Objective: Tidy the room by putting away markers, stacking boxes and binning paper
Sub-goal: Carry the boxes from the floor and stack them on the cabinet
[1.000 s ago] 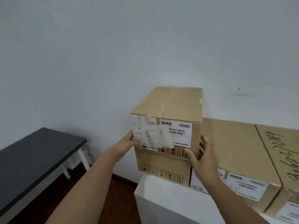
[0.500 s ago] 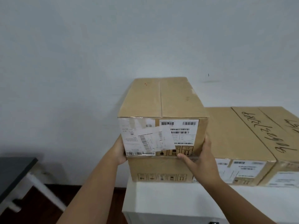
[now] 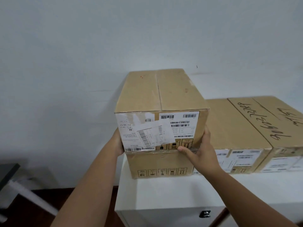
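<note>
Cardboard fills the middle of the view: a top box [image 3: 161, 110], plastered with white shipping labels on its near face, sits on a lower box [image 3: 157, 164] that rests on the white surface [image 3: 164, 192] against the wall. Both hands are clamped on the top box, so each grip is full of carton: the left hand [image 3: 118, 142] presses flat against the label-side wall, and the right hand [image 3: 200, 152] cups the opposite near corner, thumb lying along the seam where the top box meets the lower one. Beside the top box, on the right hand's side and lower than its lid, a row of further boxes [image 3: 237, 125] stands on the same surface, two of them with handwriting across their lids. The stacking step looks to be in hand, with the top box seemingly down and being squared up. Its near face overhangs the lower box slightly toward the left hand. The next move probably calls for a small nudge to bring the edges flush, then a gentle release of both hands so nothing shifts.
</note>
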